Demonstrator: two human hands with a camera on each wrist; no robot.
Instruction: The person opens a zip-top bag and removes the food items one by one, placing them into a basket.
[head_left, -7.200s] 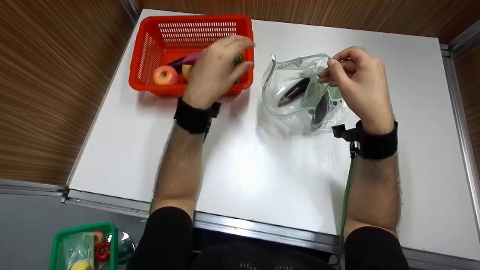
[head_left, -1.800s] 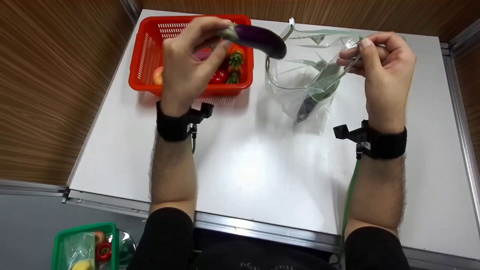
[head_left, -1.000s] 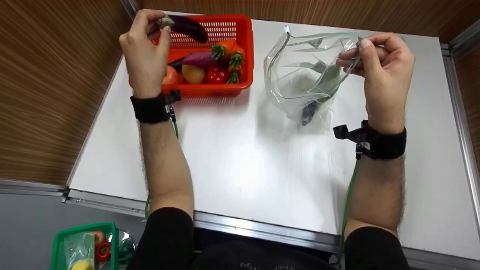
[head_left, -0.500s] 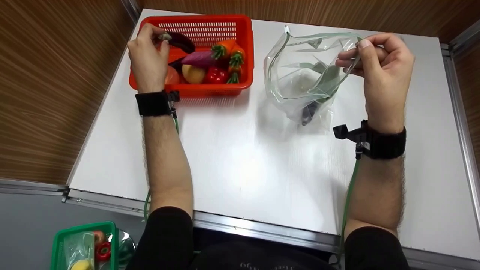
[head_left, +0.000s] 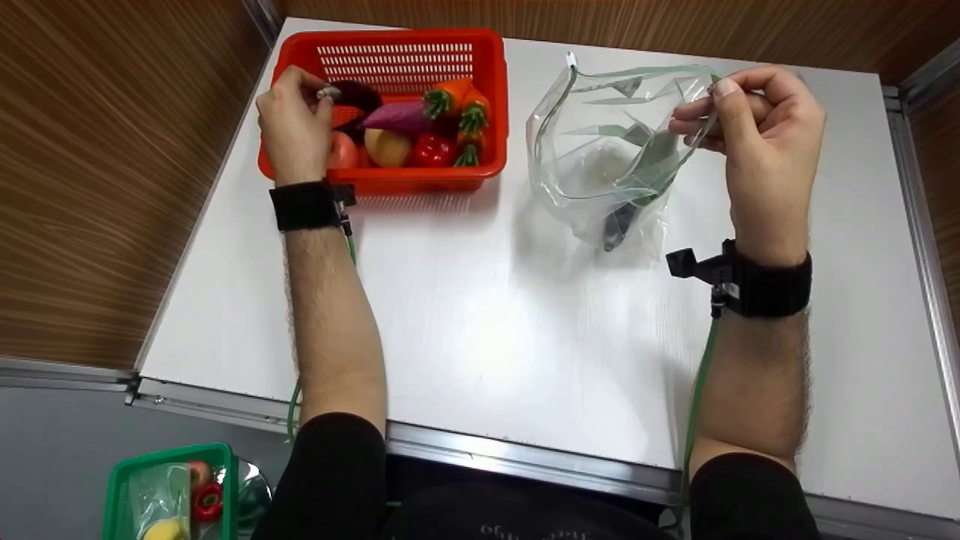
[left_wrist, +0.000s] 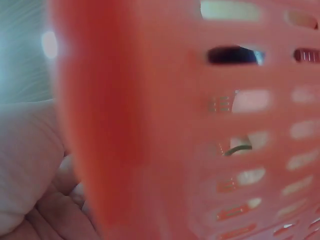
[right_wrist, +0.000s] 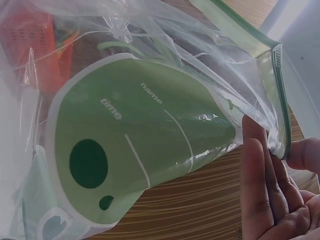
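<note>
In the head view my left hand (head_left: 294,124) reaches over the left end of the red basket (head_left: 491,159). Thumb and fingers pinch the stem end of a dark purple eggplant (head_left: 358,94), which lies low inside the basket. The basket's slotted wall fills most of the left wrist view. On the right, my right hand (head_left: 772,142) pinches the top edge of a clear zip bag (head_left: 547,180) between thumb and fingers, its mouth spread wide. Another eggplant (head_left: 619,225) shows through the bag's lower part. A green printed label (right_wrist: 145,115) faces the right wrist view.
Also in the basket are an apple (head_left: 343,152), a pinkish-purple vegetable (head_left: 397,117), a yellowish piece (head_left: 387,148), a red pepper (head_left: 434,151) and carrots (head_left: 450,96). Below the table's front edge, a green basket (head_left: 112,495) holds more produce. Wood-grain panels border the table.
My left hand took an eggplant from near the bag's mouth leftward, then lowered it into the red basket. Earlier, two eggplants showed in the bag. My right hand has kept hold of the bag's edge.
</note>
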